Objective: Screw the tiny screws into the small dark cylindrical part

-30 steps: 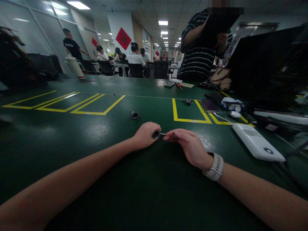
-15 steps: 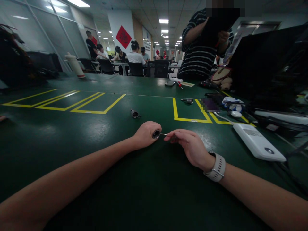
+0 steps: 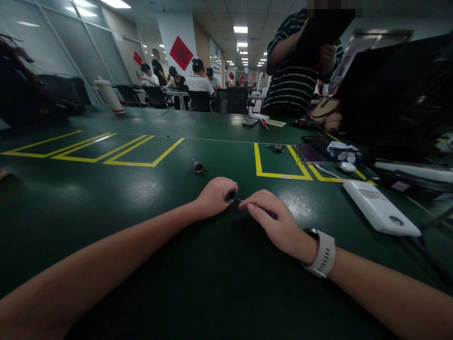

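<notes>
My left hand (image 3: 214, 198) is wrapped around a round metal part (image 3: 230, 196), its hollow end showing beside the thumb. Facing it, my right hand (image 3: 272, 217) pinches a thin screwdriver (image 3: 271, 213) with a dark handle. The slim shaft points left at the side of the metal part; whether its tip touches is too small to tell. A similar dark cylindrical part (image 3: 197, 166) lies on the green table beyond my left hand, with tiny pieces beside it.
Yellow tape frames (image 3: 283, 177) mark the table. Inside one lies another dark metal part (image 3: 278, 148). To the right are a white power bank (image 3: 380, 208) with a cable and a white mouse (image 3: 347, 167). A person in a striped shirt (image 3: 292, 80) stands across the table.
My right hand has rolled over, palm turning downward, and its fingers have drawn in around the screwdriver, whose handle now shows. My left hand has stayed nearly still.
</notes>
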`<action>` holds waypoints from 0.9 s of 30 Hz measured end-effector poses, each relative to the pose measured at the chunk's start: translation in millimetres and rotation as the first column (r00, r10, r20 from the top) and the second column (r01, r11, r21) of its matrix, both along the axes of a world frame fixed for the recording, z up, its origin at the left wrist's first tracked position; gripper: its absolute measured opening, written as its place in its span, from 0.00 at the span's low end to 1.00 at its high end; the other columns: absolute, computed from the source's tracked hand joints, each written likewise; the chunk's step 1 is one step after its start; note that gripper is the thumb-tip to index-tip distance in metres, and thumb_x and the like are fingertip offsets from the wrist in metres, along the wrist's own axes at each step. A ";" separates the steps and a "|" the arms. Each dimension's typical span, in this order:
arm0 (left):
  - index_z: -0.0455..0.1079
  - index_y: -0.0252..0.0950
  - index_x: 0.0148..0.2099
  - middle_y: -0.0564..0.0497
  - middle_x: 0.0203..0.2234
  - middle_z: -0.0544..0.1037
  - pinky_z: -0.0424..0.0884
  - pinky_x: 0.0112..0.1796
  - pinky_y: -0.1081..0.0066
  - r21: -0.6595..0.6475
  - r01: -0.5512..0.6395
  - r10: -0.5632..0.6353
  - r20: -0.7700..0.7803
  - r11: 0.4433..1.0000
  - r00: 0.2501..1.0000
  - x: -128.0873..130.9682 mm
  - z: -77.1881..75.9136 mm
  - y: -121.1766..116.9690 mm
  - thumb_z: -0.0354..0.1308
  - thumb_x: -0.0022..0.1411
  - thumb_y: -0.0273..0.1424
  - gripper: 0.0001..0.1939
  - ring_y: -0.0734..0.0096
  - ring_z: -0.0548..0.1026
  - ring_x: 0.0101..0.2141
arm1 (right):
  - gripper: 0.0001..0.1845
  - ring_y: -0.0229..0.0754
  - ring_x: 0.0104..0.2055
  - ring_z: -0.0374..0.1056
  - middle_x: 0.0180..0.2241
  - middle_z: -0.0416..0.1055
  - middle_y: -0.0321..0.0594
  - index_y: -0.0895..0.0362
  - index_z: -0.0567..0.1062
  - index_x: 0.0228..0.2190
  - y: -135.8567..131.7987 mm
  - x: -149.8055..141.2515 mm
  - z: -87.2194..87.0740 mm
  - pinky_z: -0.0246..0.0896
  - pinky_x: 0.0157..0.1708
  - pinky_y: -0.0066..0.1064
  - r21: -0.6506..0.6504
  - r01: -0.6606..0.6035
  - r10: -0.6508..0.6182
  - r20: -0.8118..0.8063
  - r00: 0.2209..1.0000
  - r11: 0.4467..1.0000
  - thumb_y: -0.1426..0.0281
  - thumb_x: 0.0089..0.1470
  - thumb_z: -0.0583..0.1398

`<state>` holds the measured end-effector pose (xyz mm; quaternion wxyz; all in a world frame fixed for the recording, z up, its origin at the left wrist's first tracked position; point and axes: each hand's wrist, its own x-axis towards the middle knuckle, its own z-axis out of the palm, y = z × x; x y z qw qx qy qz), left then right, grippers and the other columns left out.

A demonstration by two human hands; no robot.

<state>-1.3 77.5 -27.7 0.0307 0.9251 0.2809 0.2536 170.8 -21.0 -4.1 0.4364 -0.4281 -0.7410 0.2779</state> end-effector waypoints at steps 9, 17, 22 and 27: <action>0.65 0.33 0.27 0.51 0.22 0.70 0.64 0.29 0.72 -0.106 0.011 -0.007 0.040 0.994 0.999 -1.5 3.4 -1.8 0.52 0.53 0.25 0.03 0.72 0.69 0.26 | 0.13 0.44 0.40 0.69 0.34 0.76 0.43 0.58 0.77 0.32 16.5 5.0 -15.0 0.59 0.38 0.37 -0.458 -0.251 -0.100 -0.615 0.782 0.853 0.68 0.53 0.53; 0.64 0.34 0.27 0.53 0.22 0.69 0.63 0.29 0.72 -0.093 -0.008 0.010 0.014 0.996 1.000 -1.1 1.1 -1.3 0.54 0.52 0.25 0.03 0.73 0.67 0.25 | 0.12 0.43 0.40 0.67 0.34 0.74 0.41 0.55 0.78 0.33 3.1 1.7 -2.7 0.59 0.42 0.39 -0.072 0.005 -0.012 -0.093 0.996 0.997 0.71 0.55 0.54; 0.64 0.34 0.26 0.54 0.21 0.67 0.62 0.30 0.72 -0.044 -0.012 0.011 -0.029 0.999 1.000 -0.4 1.2 -2.3 0.53 0.51 0.23 0.03 0.73 0.66 0.25 | 0.12 0.43 0.39 0.67 0.33 0.75 0.40 0.55 0.78 0.33 4.7 1.4 -2.8 0.59 0.41 0.39 -0.082 -0.008 0.003 -0.062 0.998 0.997 0.71 0.54 0.54; 0.64 0.34 0.27 0.54 0.21 0.67 0.62 0.29 0.72 -0.050 -0.009 0.007 -0.044 0.999 0.999 -1.2 1.9 -1.5 0.54 0.51 0.24 0.03 0.72 0.66 0.25 | 0.12 0.44 0.40 0.69 0.34 0.76 0.42 0.57 0.78 0.30 17.4 5.9 -10.9 0.58 0.41 0.39 -0.393 -0.161 -0.032 -0.440 0.897 0.905 0.69 0.53 0.54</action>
